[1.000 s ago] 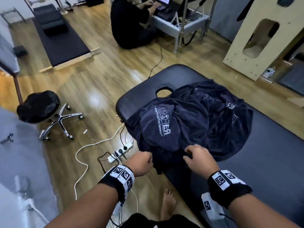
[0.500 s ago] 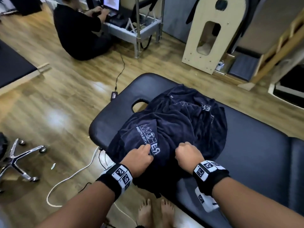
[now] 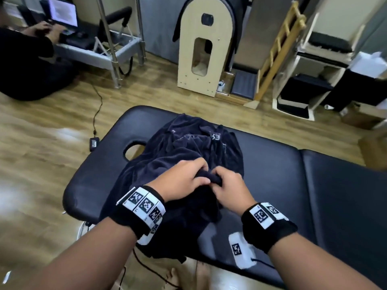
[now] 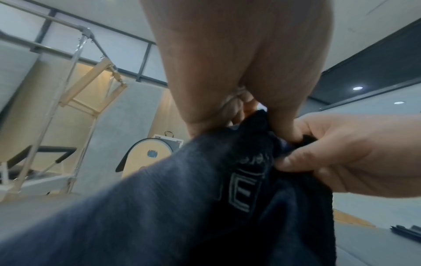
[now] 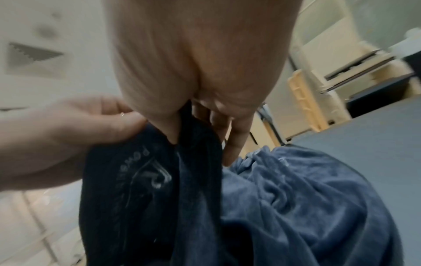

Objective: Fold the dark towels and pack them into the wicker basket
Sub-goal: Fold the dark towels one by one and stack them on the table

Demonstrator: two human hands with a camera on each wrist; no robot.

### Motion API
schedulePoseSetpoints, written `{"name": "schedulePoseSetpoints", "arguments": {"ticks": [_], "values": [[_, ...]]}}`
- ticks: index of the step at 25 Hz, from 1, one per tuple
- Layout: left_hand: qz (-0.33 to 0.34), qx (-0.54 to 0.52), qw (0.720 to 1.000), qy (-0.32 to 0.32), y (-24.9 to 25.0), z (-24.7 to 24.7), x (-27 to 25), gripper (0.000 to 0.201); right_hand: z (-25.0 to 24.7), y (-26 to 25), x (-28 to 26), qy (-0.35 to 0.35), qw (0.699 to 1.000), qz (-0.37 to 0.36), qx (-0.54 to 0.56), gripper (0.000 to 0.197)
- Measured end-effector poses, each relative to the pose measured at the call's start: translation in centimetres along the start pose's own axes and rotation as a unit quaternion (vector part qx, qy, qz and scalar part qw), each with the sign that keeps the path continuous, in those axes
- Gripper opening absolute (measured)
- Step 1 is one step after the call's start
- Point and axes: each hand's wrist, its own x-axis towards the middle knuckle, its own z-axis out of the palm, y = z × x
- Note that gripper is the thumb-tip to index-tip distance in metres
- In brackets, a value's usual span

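Observation:
A heap of dark navy towels (image 3: pixel 188 147) with white printed logos lies crumpled on the head end of a black padded table (image 3: pixel 272 164). My left hand (image 3: pixel 184 181) and right hand (image 3: pixel 228 185) meet above the heap, and both pinch the same bunched edge of one dark towel (image 3: pixel 211 177), lifted off the pile. In the left wrist view the towel (image 4: pixel 205 207) hangs from my left thumb and fingers, with the right hand (image 4: pixel 341 154) gripping beside them. The right wrist view shows the same towel (image 5: pixel 159 189) pinched, the heap (image 5: pixel 307 198) below. No wicker basket is in view.
The table has a face hole (image 3: pixel 134 147) at its left end. A person (image 3: pixel 27 65) sits on the wooden floor at the far left by a laptop (image 3: pixel 62 14). A wooden arched barrel (image 3: pixel 204 51), a ladder frame (image 3: pixel 278 49) and cables (image 3: pixel 97 114) stand beyond.
Both hands moved up from the near edge of the heap and came together, lifting a bunched towel edge between them. The head view swung to the right.

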Motion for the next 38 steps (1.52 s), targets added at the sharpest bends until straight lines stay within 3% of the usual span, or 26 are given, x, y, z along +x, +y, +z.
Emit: {"name": "schedulePoseSetpoints", "arguments": {"ticks": [3, 6, 15, 18, 20, 25, 27, 31, 35, 36, 38], "values": [[0.010, 0.097, 0.995, -0.036, 0.9, -0.6, 1.8, 0.021, -3.5, 2.1, -0.6, 0.091, 0.995, 0.041, 0.029, 0.028], [-0.022, 0.143, 0.988, -0.044, 2.6, -1.2, 3.5, 0.019, -8.3, 4.3, -2.0, 0.147, 0.987, 0.051, 0.027, 0.041], [-0.029, 0.166, 0.986, 0.011, 12.9, 3.0, 11.0, 0.024, -21.1, 15.6, -10.8, 0.327, 0.929, 0.173, 0.013, 0.041], [-0.028, 0.202, 0.979, 0.016, 17.4, 6.6, 13.7, 0.016, -25.8, 21.5, -14.7, 0.380, 0.874, 0.233, 0.193, 0.052], [-0.009, 0.190, 0.982, 0.015, 21.6, 9.0, 15.5, 0.012, -29.4, 25.1, -17.1, 0.402, 0.834, 0.233, 0.297, 0.053], [0.090, 0.135, 0.986, 0.035, 34.3, 13.8, 18.6, 0.012, -38.6, 31.3, -23.2, 0.550, 0.748, 0.212, 0.306, 0.048], [0.100, 0.104, 0.989, 0.040, 37.7, 14.5, 19.6, 0.017, -41.3, 32.8, -25.1, 0.564, 0.759, 0.225, 0.235, 0.045], [0.044, 0.000, 0.998, 0.049, 40.1, 13.6, 21.4, 0.008, -43.6, 34.7, -25.5, 0.464, 0.835, 0.252, 0.152, 0.038], [-0.040, -0.096, 0.994, 0.024, 38.9, 12.2, 26.0, 0.011, -45.7, 35.2, -22.5, 0.357, 0.862, 0.260, 0.251, 0.019], [-0.053, -0.091, 0.994, 0.013, 38.3, 11.7, 27.9, 0.012, -46.5, 35.3, -21.1, 0.318, 0.870, 0.273, 0.261, 0.012], [-0.069, -0.059, 0.996, -0.002, 37.1, 10.4, 32.1, 0.015, -48.8, 36.0, -17.4, 0.236, 0.886, 0.313, 0.249, 0.017]]}}
